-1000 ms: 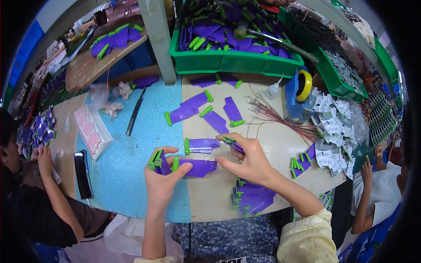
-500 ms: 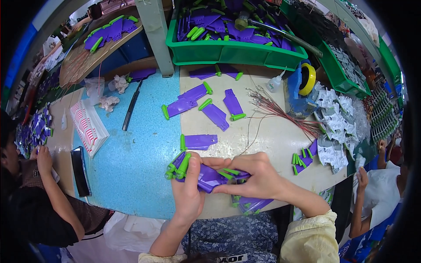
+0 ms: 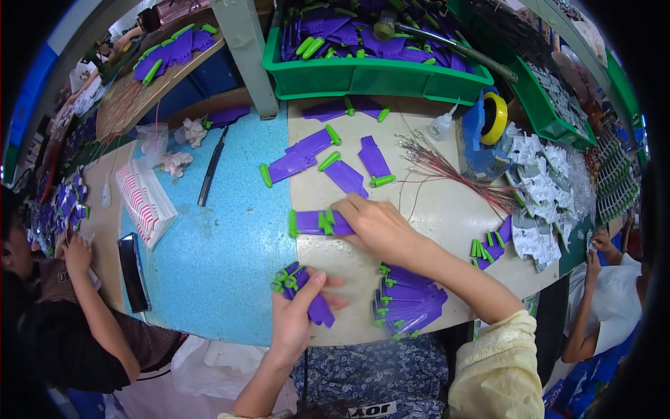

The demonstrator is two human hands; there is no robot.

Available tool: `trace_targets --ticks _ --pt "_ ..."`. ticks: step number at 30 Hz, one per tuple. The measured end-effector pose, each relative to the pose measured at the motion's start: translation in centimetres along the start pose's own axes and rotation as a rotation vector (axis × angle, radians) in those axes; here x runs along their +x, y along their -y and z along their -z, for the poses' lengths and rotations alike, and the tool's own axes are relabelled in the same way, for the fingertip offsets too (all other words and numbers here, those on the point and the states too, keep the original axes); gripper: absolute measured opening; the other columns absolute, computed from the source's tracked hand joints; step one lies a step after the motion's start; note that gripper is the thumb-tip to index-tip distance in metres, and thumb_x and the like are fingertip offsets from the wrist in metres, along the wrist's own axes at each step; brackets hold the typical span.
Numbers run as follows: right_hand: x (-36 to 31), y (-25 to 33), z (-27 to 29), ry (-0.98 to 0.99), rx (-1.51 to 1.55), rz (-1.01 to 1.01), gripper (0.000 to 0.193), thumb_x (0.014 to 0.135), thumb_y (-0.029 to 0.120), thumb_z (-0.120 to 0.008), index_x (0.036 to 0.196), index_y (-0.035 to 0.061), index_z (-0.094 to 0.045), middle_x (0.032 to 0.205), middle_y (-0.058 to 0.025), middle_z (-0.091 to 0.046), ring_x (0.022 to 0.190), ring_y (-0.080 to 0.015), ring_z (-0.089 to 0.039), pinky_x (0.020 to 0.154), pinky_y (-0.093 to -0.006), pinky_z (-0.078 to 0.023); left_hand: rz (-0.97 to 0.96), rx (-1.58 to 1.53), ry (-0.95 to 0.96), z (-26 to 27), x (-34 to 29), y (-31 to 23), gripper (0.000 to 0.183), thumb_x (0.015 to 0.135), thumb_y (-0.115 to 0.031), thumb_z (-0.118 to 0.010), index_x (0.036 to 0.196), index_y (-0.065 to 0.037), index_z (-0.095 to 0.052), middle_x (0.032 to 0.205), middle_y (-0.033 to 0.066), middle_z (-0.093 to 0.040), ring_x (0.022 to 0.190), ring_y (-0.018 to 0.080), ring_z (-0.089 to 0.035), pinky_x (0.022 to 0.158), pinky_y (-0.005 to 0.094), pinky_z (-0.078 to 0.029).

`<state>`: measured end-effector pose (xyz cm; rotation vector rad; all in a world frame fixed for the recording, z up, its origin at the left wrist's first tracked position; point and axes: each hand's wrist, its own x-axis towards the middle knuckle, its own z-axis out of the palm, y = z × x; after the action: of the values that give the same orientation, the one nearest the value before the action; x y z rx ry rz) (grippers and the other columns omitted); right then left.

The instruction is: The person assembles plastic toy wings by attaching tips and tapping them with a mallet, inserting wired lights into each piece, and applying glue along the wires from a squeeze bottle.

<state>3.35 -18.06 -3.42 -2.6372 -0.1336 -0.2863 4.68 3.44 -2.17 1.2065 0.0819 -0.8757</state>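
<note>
My left hand (image 3: 296,314) is closed round a small bundle of purple plastic wing-shaped parts (image 3: 319,309) with bright green capsule ends, near the table's front edge. Farther off, my right hand (image 3: 377,227) pinches the right end of a purple wing-shaped part (image 3: 341,223) with green ends. That part lies on or just over another purple part (image 3: 307,223) whose green end points left; whether they touch I cannot tell. A fanned stack of purple-and-green parts (image 3: 415,304) rests below my right forearm. Several loose ones, such as this purple part (image 3: 293,165), lie beyond my hands.
A green bin (image 3: 380,80) full of purple parts stands at the back. To the right are thin red wires (image 3: 464,183), a glue bottle (image 3: 441,127), yellow tape (image 3: 495,119) and white-grey molded parts (image 3: 534,199). A black pen-like tool (image 3: 211,167) and a phone (image 3: 133,272) lie left. People sit on both sides.
My hands have come apart. The right moved up and away to the single part on the table, carrying a purple part; the left stays low with its bundle. The fanned stack is now uncovered.
</note>
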Motion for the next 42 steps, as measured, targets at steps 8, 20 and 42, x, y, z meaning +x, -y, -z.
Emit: trace_targets --ticks 8,20,42 --pt "-4.0 4.3 3.0 0.103 1.013 -0.453 0.024 0.077 0.017 -0.083 0.089 0.0008 -0.072 0.067 0.0031 -0.062 0.061 -0.0034 -0.047 0.052 -0.0258 -0.038 -0.035 -0.476 0.116 -2.3 2.2 0.2 0.044 0.102 -0.016 -0.053 0.139 0.001 -0.035 0.134 0.0276 -0.053 0.126 0.0367 -0.054 0.100 0.0489 -0.052" --pt "-14.2 -3.2 11.7 -0.355 -0.095 -0.311 0.033 0.066 0.002 -0.072 0.098 0.0051 -0.071 0.071 -0.0092 -0.058 0.062 -0.0279 -0.061 0.055 -0.0388 -0.047 0.173 0.357 0.382 -9.5 3.4 0.1 0.032 0.100 -0.032 -0.059 0.104 0.000 -0.059 0.092 0.0146 -0.073 0.077 0.0130 -0.069 0.065 0.0263 -0.054" --pt "-8.5 -3.3 4.3 -0.002 0.316 -0.063 0.018 0.083 0.000 -0.066 0.101 -0.0009 -0.069 0.098 -0.0148 -0.065 0.081 -0.0324 -0.066 0.071 -0.0383 -0.054 -0.830 1.196 0.429 -7.1 1.2 3.5 0.039 0.086 -0.016 -0.068 0.121 -0.001 -0.063 0.128 0.0132 -0.059 0.123 0.0331 -0.050 0.102 0.0463 -0.038"
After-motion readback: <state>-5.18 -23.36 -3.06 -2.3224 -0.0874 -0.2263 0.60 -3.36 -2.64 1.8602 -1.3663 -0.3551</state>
